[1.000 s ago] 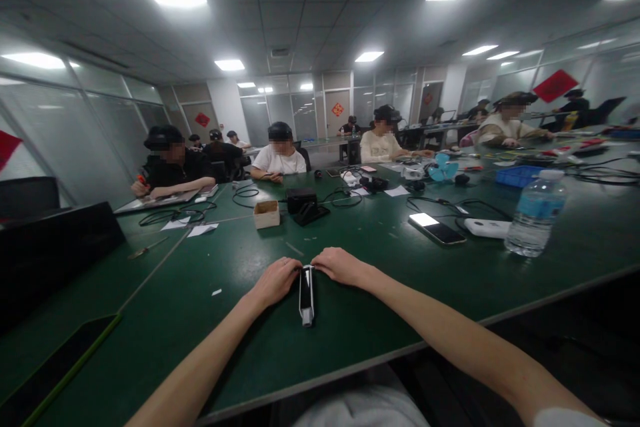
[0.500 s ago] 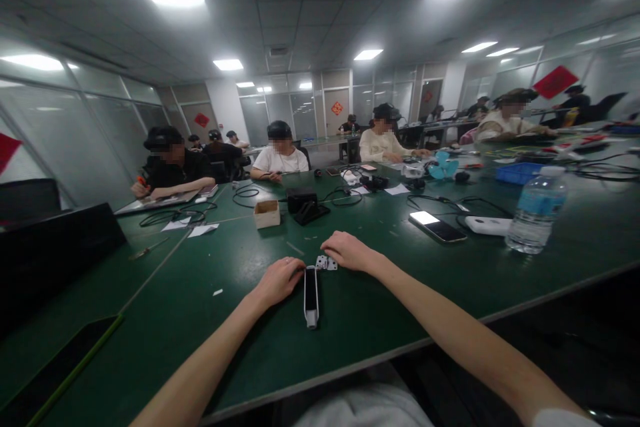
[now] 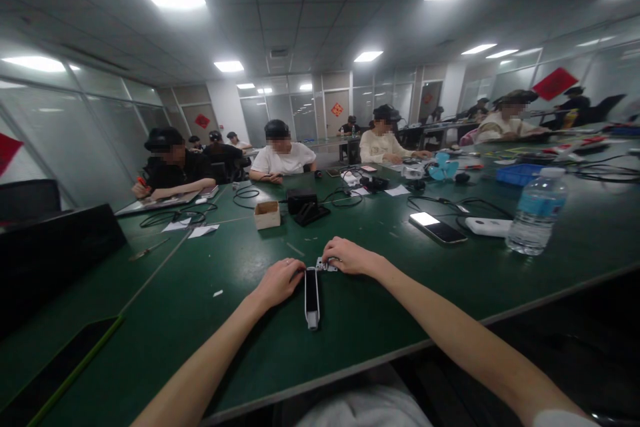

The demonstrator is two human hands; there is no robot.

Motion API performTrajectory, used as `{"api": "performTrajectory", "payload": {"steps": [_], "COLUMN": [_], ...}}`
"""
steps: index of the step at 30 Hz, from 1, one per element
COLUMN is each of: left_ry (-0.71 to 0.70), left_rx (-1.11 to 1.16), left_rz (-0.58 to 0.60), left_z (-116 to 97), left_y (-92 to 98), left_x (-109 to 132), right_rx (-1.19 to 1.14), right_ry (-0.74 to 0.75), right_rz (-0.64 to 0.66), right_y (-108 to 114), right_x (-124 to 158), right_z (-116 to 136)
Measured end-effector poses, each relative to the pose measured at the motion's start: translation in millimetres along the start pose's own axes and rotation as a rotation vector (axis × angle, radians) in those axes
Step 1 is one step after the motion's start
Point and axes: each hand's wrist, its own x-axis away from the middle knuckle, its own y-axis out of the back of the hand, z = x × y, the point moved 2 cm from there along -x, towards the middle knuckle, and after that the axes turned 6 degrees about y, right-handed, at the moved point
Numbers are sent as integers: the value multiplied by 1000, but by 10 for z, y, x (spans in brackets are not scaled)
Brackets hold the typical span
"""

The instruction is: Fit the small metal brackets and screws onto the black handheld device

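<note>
A slim white case (image 3: 312, 300) with a long black face lies on the green table, pointing toward me. At its far left corner is my left hand (image 3: 280, 280), fingers bent and pressed together against the case's edge; the thumb is mostly hidden. Just past the case, a cluster of small white pieces with dark dots (image 3: 327, 267) lies on the table. Over these pieces my right hand (image 3: 347, 255) reaches down with its fingers closed in a pinch. Whatever is between those fingertips is too small to make out.
Beyond my hands stand a small open cardboard box (image 3: 267, 215) and a black device (image 3: 303, 203). To the right are a phone (image 3: 437, 227), a white power-bank-like block (image 3: 487, 226) and a water bottle (image 3: 537, 213). A dark screen (image 3: 55, 260) stands at left. Several people sit across the table.
My right hand has come slightly down and nearer, its fingertips now covering part of the white pieces. My left hand and the case have stayed put. A person across the table has turned and leaned.
</note>
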Motion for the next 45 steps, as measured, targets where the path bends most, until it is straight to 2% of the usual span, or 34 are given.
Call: {"api": "performTrajectory", "payload": {"steps": [14,25,34,45], "left_ry": [-1,3,-5,1], "left_rx": [-2,-9,-10,-5], "left_rz": [1,10,5,16], "left_z": [-13,-26,-27,-68], "left_y": [3,19,7,49], "left_x": [4,9,-3,12], "right_rx": [37,119,105,134], "right_ry": [-17,-101,-158,-150], "right_rz": [13,45,48,117], "right_y": [-23,11,-79,33], "right_x": [-6,-8,-31,-23], "right_z": [-26,-26,-41,79]}}
